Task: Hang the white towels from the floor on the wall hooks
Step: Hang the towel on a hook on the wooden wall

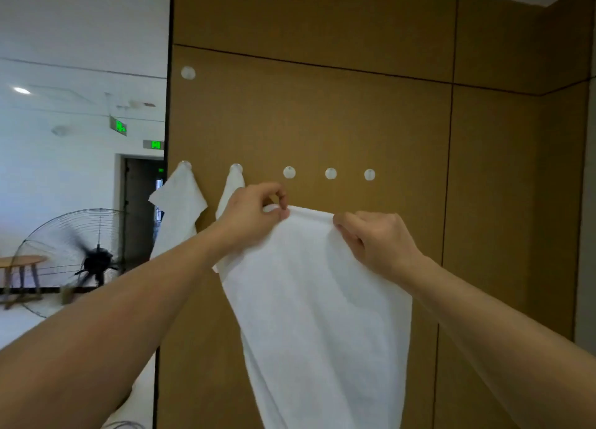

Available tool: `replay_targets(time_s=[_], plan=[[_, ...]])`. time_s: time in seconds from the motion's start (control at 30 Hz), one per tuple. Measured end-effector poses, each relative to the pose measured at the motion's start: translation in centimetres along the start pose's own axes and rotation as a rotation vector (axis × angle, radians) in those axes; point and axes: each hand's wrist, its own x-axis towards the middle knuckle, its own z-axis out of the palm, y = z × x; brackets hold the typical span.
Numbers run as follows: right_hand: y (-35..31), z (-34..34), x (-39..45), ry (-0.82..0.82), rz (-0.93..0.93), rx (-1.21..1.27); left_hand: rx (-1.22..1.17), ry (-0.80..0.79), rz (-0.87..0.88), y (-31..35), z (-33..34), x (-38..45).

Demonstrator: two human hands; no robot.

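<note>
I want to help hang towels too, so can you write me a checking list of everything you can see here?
Surface: brown panelled wall with a row of round hooks.
Job's things: held towel hangs from both hands; two hung towels, first and second; three free hooks, nearest; one high hook.
Clutter: nothing seen.
Grippers: left hand and right hand pinch the towel's top edge.
Cables: nothing seen.
Surroundings: standing fan, wooden table, green exit signs, doorway.
</note>
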Motion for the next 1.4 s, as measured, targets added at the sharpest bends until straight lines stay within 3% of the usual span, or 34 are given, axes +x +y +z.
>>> replay_targets(time_s=[0.2,0.47,0.67,0.83,1.1,1.2,1.33,1.4], plan=[[5.2,8.3,2.8,0.035,-0.1,-0.054,-0.144,-0.071,0.032,-7.2,3.4,6.4],[11.1,21.7,10.1,0.096,-0.151,-0.121,0.199,-0.011,0.191,-19.4,7.7,17.1],[16.2,30.5,14.7,0.064,-0.131,-0.188,0.589,-0.035,0.362,-25.2,9.9,24.9],[21.0,36.4,18.2,0.054,-0.114,-0.255,0.77,0.034,0.463,-28.7,12.9,29.8],[28.7,43.8,26.1,0.026,-0.007,-0.237,0.81,0.168,0.36,-32.6,17.1,39.7],[30.1,46.0,28.3,-0.037,0.108,-0.086,0.781,0.196,0.268,-33.9,18.5,42.7],[31.4,48.4,27.8,-0.072,0.323,0.41,0.632,0.252,0.219,-35.7,20.9,43.4],[31.8,49.1,27.5,-0.091,0.36,0.543,0.549,0.277,0.183,-36.0,21.5,43.1]])
